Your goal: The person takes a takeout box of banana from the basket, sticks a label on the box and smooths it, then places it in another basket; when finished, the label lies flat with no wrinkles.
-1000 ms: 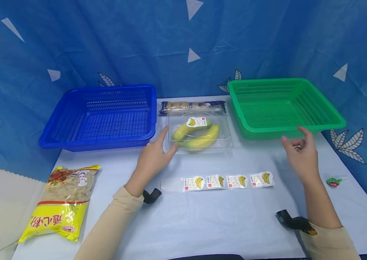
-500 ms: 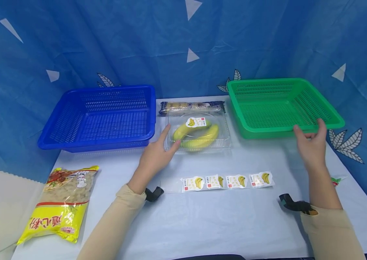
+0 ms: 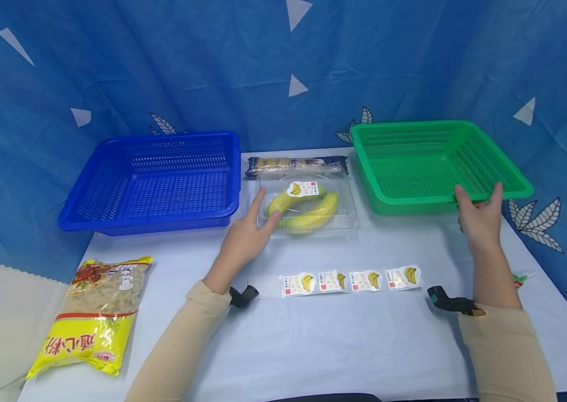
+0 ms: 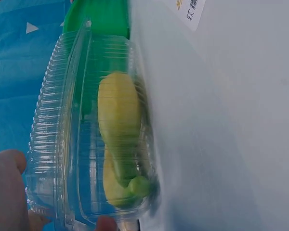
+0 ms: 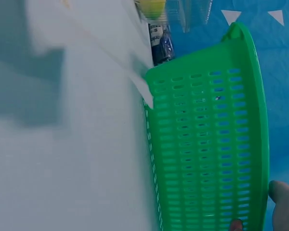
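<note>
A clear plastic clamshell box (image 3: 346,209) holds yellow-green bananas (image 3: 308,218) and carries a banana label (image 3: 303,188) on its lid. My left hand (image 3: 244,237) grips the box's front left corner, its thumb over the corner and index finger along the left side. Seen from the left wrist, a fingertip (image 4: 106,224) touches the box low down. At the front rim of the green basket (image 5: 202,144), my right hand (image 3: 481,223) holds on, thumb and index finger at the rim. In the right wrist view another fingertip (image 5: 236,225) lies against the basket's slotted wall.
A blue basket (image 3: 178,195) stands left of the box, and a dark, gold-marked packet (image 3: 296,164) lies behind it. In front lies a strip of banana labels (image 3: 351,281). A yellow pasta bag (image 3: 95,312) is at left; a small green-wrapped item (image 3: 519,279) is at right.
My right hand has moved to the right and come onto the green basket's front rim. The left hand has stayed by the box's corner, shifting only slightly.
</note>
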Tool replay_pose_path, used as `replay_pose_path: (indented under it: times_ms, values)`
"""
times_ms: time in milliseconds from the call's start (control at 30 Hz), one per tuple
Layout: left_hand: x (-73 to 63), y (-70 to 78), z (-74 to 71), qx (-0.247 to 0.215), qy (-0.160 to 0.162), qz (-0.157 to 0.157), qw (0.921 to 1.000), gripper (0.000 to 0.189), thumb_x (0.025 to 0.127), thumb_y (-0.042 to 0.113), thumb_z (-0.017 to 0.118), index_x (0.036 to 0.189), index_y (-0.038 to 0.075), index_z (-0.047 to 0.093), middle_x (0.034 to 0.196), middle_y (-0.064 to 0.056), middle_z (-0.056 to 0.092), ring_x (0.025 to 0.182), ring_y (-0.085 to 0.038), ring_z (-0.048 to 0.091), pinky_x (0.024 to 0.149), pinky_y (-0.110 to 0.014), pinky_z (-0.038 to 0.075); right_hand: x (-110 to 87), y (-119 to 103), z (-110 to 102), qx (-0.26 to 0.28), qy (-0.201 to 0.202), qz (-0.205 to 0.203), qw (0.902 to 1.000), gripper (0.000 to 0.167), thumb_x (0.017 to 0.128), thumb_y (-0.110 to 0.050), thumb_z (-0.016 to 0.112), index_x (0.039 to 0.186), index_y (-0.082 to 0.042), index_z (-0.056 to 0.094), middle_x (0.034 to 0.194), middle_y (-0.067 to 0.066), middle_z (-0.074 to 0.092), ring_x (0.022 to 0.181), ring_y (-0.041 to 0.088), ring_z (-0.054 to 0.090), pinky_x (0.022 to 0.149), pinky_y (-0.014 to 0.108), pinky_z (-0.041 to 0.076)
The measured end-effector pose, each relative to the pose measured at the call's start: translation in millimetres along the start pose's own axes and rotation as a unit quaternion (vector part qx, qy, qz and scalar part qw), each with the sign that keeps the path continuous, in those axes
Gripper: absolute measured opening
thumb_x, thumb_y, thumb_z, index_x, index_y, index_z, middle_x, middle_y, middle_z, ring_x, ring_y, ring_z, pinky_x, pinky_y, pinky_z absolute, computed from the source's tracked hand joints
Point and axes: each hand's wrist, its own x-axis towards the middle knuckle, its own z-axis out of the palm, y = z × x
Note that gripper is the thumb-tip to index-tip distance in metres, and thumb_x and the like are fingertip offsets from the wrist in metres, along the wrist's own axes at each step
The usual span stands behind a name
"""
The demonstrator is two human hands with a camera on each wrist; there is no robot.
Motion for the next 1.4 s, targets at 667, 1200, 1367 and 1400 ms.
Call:
replay_pose_path:
  times_ms: [667, 1200, 1367, 1400]
  values:
    - [19.9, -0.3, 3.3, -0.107, -0.045, -0.007, 0.9932, 0.067, 0.096, 0.07, 0.035, 0.154, 0.054, 0.006, 0.164, -0.009, 0.025, 0.137, -0.055, 0.038, 0.104, -0.075, 0.031, 10.8, -4.6, 8.3, 0.106, 0.036, 0.027, 0.9934, 0.113, 0.086, -0.056, 0.064, 0.152, -0.036, -0.026, 0.162, -0.016, -0.02, 0.153, 0.011, -0.001, 0.119, 0.043, 0.031]
    - [15.8, -9.2, 8.9, -0.26, -0.061, 0.011, 0.9636, 0.06, 0.104, 0.047, 0.042, 0.156, 0.049, 0.012, 0.152, -0.015, 0.036, 0.06, -0.021, 0.054, 0.054, -0.041, 0.056, 8.6, -3.2, 14.1, 0.081, 0.051, 0.01, 0.9953, 0.114, 0.086, -0.058, 0.063, 0.153, -0.034, -0.026, 0.165, -0.015, -0.011, 0.145, 0.009, 0.03, 0.087, 0.027, 0.05]
    - [3.1, -10.9, 9.3, -0.268, -0.065, -0.002, 0.9612, 0.058, 0.104, 0.046, 0.043, 0.154, 0.054, 0.014, 0.149, -0.014, 0.04, 0.061, -0.025, 0.057, 0.057, -0.043, 0.057, 9.2, -1.6, 12.6, 0.085, 0.044, 0.011, 0.9954, 0.114, 0.085, -0.058, 0.063, 0.152, -0.035, -0.026, 0.165, -0.013, -0.009, 0.143, 0.01, 0.035, 0.07, 0.019, 0.047]
    - [-0.2, -11.2, 9.2, -0.266, -0.067, -0.005, 0.9616, 0.058, 0.104, 0.047, 0.043, 0.153, 0.055, 0.014, 0.149, -0.013, 0.04, 0.061, -0.025, 0.057, 0.058, -0.043, 0.058, 9.2, -1.5, 11.7, 0.087, 0.04, 0.014, 0.9953, 0.115, 0.085, -0.058, 0.063, 0.152, -0.036, -0.027, 0.166, -0.011, -0.008, 0.139, 0.01, 0.039, 0.075, 0.021, 0.049]
